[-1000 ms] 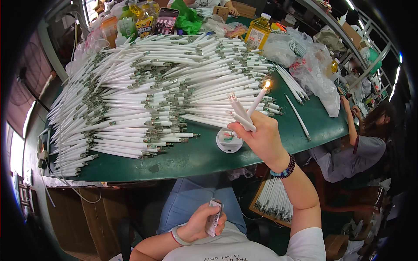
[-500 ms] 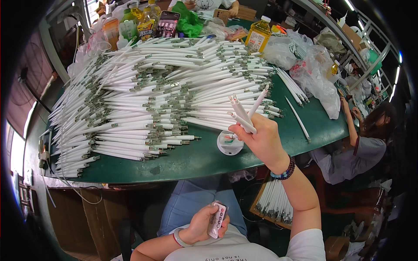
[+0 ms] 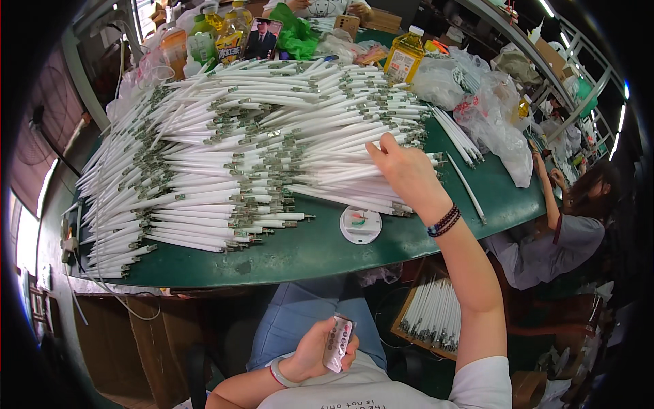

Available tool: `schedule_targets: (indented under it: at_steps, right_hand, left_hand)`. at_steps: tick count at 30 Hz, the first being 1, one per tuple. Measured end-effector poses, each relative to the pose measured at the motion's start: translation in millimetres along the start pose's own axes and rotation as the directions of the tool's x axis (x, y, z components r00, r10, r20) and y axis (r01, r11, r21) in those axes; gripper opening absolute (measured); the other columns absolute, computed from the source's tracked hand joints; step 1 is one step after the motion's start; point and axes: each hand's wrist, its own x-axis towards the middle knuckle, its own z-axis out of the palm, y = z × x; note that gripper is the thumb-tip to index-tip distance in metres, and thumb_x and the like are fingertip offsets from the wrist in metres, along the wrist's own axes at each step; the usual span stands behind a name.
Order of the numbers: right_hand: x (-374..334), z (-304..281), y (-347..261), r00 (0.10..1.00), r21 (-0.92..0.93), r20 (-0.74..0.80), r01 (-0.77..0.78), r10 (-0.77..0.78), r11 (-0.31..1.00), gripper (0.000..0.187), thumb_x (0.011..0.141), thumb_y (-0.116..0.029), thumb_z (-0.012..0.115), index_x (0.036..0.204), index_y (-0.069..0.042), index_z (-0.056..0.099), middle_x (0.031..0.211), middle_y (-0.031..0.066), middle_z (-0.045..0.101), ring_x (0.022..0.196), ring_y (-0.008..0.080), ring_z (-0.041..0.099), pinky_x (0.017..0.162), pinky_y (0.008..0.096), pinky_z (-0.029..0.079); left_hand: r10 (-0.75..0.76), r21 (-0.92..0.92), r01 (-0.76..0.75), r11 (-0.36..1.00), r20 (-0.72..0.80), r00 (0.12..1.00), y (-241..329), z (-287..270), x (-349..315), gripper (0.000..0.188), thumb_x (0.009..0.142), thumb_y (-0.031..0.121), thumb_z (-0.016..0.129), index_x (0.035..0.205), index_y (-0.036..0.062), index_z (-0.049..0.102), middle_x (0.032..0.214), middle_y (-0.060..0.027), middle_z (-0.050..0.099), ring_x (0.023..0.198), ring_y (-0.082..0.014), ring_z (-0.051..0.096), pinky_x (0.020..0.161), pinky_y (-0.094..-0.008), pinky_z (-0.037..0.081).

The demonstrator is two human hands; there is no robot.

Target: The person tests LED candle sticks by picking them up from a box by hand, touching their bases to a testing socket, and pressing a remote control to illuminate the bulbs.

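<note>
Hands well apart. Left hand (image 3: 320,349) low over the lap, nearer the body than the round white unit (image 3: 361,225), fingers wrapped about a small button remote (image 3: 338,343). Right hand (image 3: 410,174) beyond and right of that unit, over the right end of the pile of white taper sticks (image 3: 225,163) — fingers bent, nothing showing between them; from where I stand, cannot tell whether the fingertips touch a stick. Pile spreads behind and left of the unit on the green table (image 3: 300,253). Right of the unit, one loose stick (image 3: 466,189). Farther back that side, a yellow bottle (image 3: 405,57) and clear plastic bag (image 3: 501,126). My worry: a knuckle or wrist bracelet (image 3: 445,221) catching a jutting end could start a slide — sticks rolling against the unit. A careless squeeze might press a button too.
</note>
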Motion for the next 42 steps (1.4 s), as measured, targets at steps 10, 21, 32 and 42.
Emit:
schedule_targets:
  at_steps: [10, 21, 32, 42]
  right_hand:
    - [-22, -51, -10, 0.954, 0.793, -0.163, -0.024, 0.25, 0.609, 0.02, 0.08, -0.019, 0.057, 0.076, 0.0, 0.059, 0.065, 0.0074, 0.054, 0.055, 0.018, 0.051, 0.05, 0.0251, 0.041]
    - [-35, -51, -30, 0.941, 0.884, 0.196, -0.292, 0.277, 0.365, 0.013, 0.08, -0.01, 0.056, 0.079, 0.003, 0.055, 0.065, 0.0059, 0.059, 0.056, 0.0095, 0.057, 0.048, 0.0204, 0.044]
    - [-26, -52, -33, 0.949, 0.859, 0.246, -0.308, 0.198, 0.408, 0.01, 0.074, -0.008, 0.05, 0.081, 0.0, 0.051, 0.07, 0.0131, 0.055, 0.065, 0.0276, 0.055, 0.061, 0.0333, 0.043]
    - [-17, -58, -31, 0.958, 0.809, 0.283, -0.209, -0.053, 0.549, 0.015, 0.071, -0.01, 0.055, 0.083, -0.002, 0.049, 0.075, 0.0133, 0.053, 0.072, 0.0302, 0.052, 0.065, 0.0364, 0.041]
  left_hand:
    - [0.004, 0.011, -0.004, 1.0, -0.037, 0.999, 2, 1, 1, 0.03, 0.086, 0.039, 0.031, 0.094, 0.0165, 0.049, 0.068, -0.0132, 0.05, 0.051, -0.0244, 0.049, 0.046, -0.0341, 0.042]
    - [-0.004, 0.018, 0.006, 1.0, -0.065, 0.998, 3, 1, 1, 0.03, 0.085, 0.039, 0.032, 0.092, 0.0168, 0.05, 0.067, -0.0123, 0.049, 0.05, -0.0236, 0.048, 0.046, -0.034, 0.041]
    - [-0.007, 0.03, 0.009, 1.0, -0.072, 0.997, 5, 4, 1, 0.031, 0.085, 0.039, 0.031, 0.089, 0.0154, 0.051, 0.068, -0.0115, 0.049, 0.05, -0.0225, 0.048, 0.047, -0.0335, 0.041]
    - [-0.025, 0.001, 0.025, 1.0, -0.077, 0.997, 5, 7, -1, 0.026, 0.087, 0.031, 0.031, 0.082, 0.0084, 0.041, 0.07, -0.0103, 0.048, 0.051, -0.0211, 0.047, 0.048, -0.031, 0.038]
